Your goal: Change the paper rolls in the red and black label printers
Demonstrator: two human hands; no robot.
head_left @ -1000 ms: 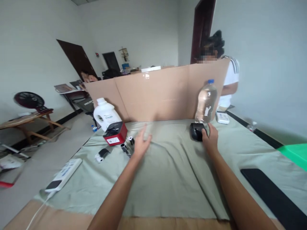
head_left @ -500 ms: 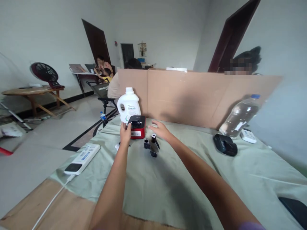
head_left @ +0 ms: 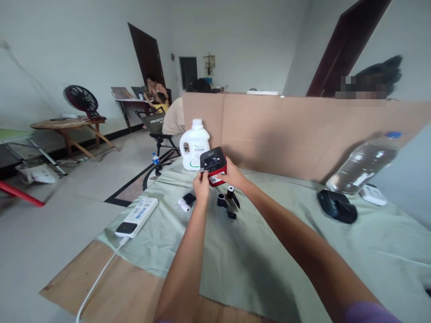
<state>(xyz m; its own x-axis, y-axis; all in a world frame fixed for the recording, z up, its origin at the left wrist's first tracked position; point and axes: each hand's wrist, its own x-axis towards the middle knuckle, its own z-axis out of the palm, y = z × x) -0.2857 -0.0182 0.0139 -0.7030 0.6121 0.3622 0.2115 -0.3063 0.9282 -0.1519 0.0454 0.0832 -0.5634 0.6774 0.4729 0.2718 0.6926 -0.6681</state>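
A small red device with a black top (head_left: pixel 213 164) is lifted off the green cloth (head_left: pixel 256 251), tilted toward me. My left hand (head_left: pixel 201 185) grips its near left side and my right hand (head_left: pixel 233 176) holds its right side. Just below them on the cloth lie some small black rolls (head_left: pixel 227 203). A small black and white piece (head_left: pixel 186 201) lies to the left of my left hand.
A white detergent jug (head_left: pixel 194 146) stands behind the device against a cardboard screen (head_left: pixel 303 134). A water bottle (head_left: pixel 365 162), a black device (head_left: pixel 337 206) and a white box (head_left: pixel 372 195) sit at the right. A white power strip (head_left: pixel 137 216) lies left. People sit beyond.
My right hand left the black device at the right and came to the red device. Both hands now hold it raised off the cloth. My view turned left.
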